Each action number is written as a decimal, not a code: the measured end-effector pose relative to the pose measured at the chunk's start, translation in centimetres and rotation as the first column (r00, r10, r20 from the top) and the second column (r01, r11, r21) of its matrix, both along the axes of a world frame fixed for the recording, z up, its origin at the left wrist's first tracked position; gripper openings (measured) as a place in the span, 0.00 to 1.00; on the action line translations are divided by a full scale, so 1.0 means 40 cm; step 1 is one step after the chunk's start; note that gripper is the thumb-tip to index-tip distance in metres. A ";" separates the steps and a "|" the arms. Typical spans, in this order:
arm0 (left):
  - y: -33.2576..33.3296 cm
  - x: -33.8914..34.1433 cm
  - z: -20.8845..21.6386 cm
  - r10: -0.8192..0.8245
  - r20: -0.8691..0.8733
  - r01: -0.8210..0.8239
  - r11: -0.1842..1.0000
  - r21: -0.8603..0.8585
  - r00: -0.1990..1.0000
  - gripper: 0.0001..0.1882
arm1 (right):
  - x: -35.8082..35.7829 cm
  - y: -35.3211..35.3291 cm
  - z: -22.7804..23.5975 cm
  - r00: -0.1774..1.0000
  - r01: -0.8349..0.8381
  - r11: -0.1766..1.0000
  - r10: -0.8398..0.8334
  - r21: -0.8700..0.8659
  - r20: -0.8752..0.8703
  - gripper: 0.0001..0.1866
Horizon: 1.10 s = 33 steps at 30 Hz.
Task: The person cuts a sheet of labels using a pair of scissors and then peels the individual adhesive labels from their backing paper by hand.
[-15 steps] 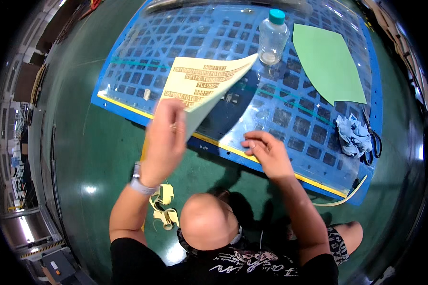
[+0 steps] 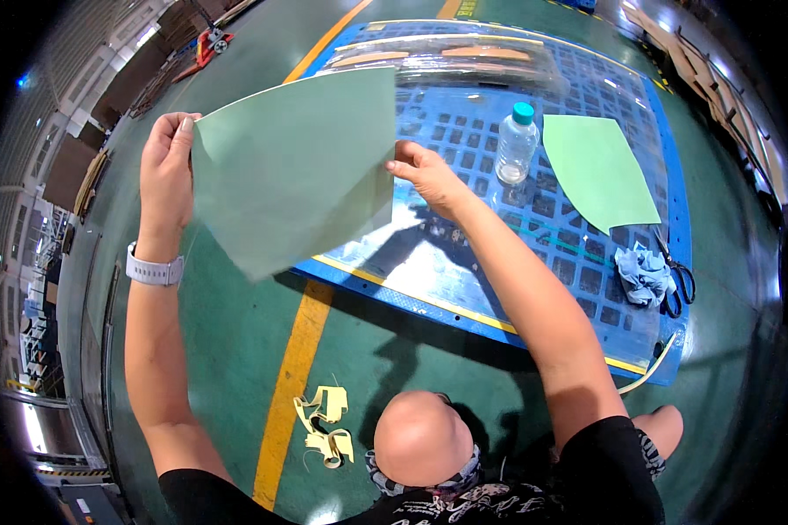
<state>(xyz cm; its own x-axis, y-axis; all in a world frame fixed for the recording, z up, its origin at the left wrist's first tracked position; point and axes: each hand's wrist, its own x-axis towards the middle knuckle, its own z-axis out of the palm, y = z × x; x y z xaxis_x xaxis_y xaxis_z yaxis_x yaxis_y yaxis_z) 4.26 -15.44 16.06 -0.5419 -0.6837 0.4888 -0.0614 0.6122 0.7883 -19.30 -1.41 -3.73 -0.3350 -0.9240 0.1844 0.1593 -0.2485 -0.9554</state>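
Left hand [image 2: 166, 166] is pinching the upper left corner of a dull green curved-edged sheet [image 2: 298, 175], its thumb and fingers closing on the rim and its fingers partly overlapping one another. Right hand [image 2: 424, 178] is nipping the sheet's right edge between thumb and forefinger; its remaining fingers are hiding too much to tell how they are curling. Held up in the air, the sheet is spanning the left part of a blue grid-topped pallet [image 2: 676, 210] and the floor beyond that side, masking the pallet's left corner; its far face is staying out of view. A paler green sheet [image 2: 600, 171] is lying on the pallet's right part, and a clear bottle with a teal cap [image 2: 517, 149] is standing just left of it on the pallet. Near the pallet's right edge, black-handled scissors [image 2: 671, 261] are lying beside a crumpled blue wad [image 2: 643, 276], whether cloth or glove being hard to make out. Glare is blurring the clear covering [image 2: 385, 254] along the pallet's front. The right forearm is blocking some of that front edge. Cream scraps [image 2: 331, 402] are lying tangled on the floor before the pallet, their separate shapes being hard to count.
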 end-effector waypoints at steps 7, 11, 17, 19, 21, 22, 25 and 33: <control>-0.109 0.061 -0.029 0.062 0.033 -0.069 0.958 0.280 0.998 0.10 | 0.026 0.032 0.004 0.995 -0.081 0.995 0.076 0.064 0.066 0.14; -0.135 0.049 -0.081 0.114 0.030 -0.117 0.934 0.337 0.993 0.09 | 0.008 0.070 0.027 0.995 -0.028 0.994 0.019 0.102 0.096 0.13; -0.183 0.028 -0.139 0.050 0.003 -0.046 0.907 0.419 0.999 0.10 | -0.018 0.077 0.024 0.994 0.006 0.988 -0.023 0.157 0.107 0.12; -0.184 0.009 -0.154 0.079 0.095 -0.109 0.921 0.374 0.992 0.13 | -0.025 0.087 0.034 0.997 0.026 0.984 -0.038 0.177 0.064 0.13; -0.168 -0.064 -0.142 0.033 0.040 -0.046 0.912 0.407 0.999 0.13 | -0.085 0.089 0.021 0.997 0.069 0.975 -0.074 0.213 0.012 0.13; -0.206 -0.063 -0.147 0.047 0.124 -0.088 0.930 0.357 0.991 0.13 | -0.077 0.090 0.033 0.995 0.064 0.976 -0.079 0.207 0.063 0.13; -0.174 -0.105 -0.120 0.036 0.126 -0.085 0.909 0.407 0.991 0.15 | -0.095 0.102 0.065 0.994 0.089 0.971 -0.100 0.221 0.036 0.12; -0.181 -0.139 -0.121 0.120 0.124 -0.161 0.898 0.409 0.985 0.13 | -0.135 0.089 0.105 0.995 0.100 0.953 -0.091 0.287 -0.045 0.12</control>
